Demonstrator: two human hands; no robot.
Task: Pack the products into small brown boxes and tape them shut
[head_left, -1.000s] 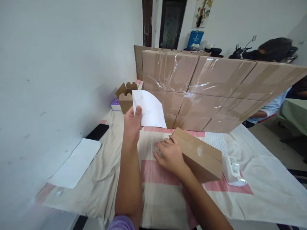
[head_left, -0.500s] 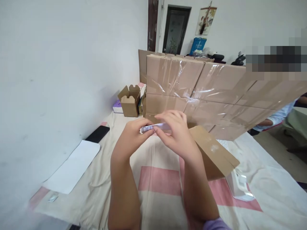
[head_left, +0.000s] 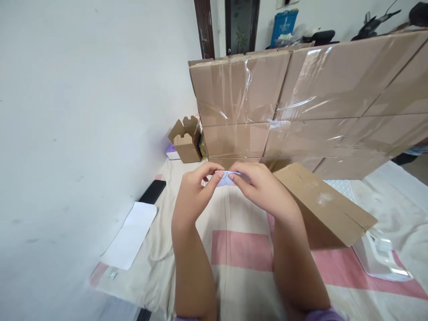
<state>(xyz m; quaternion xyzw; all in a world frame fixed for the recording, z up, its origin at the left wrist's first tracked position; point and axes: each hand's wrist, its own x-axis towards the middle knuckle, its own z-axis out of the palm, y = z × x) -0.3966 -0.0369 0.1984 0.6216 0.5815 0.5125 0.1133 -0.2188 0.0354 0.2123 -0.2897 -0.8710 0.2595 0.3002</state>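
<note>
Between my two hands, above the cloth-covered table, is a small, flat, pale lavender piece (head_left: 224, 179) with a dark outline printed on it; its exact kind cannot be made out. My left hand (head_left: 198, 189) pinches its left end between thumb and fingers. On the right end, my right hand (head_left: 257, 183) pinches it in the same way. The fingers hide much of both ends. A brown cardboard box (head_left: 326, 203) rests tilted to the right of my right forearm.
Stacked, taped cartons (head_left: 240, 93) form a wall behind my hands. An open small box (head_left: 187, 145) stands back left. Along the left wall lie a black phone-like slab (head_left: 152, 191) and a white sheet (head_left: 132, 232). A white tape dispenser (head_left: 381, 256) sits at right on the patterned cloth (head_left: 242, 249).
My view has tilted down and shifted left. Both hands now pinch the piece by opposite ends; my right-hand fingers have come down from their arch above it, and it now shows its broader face.
</note>
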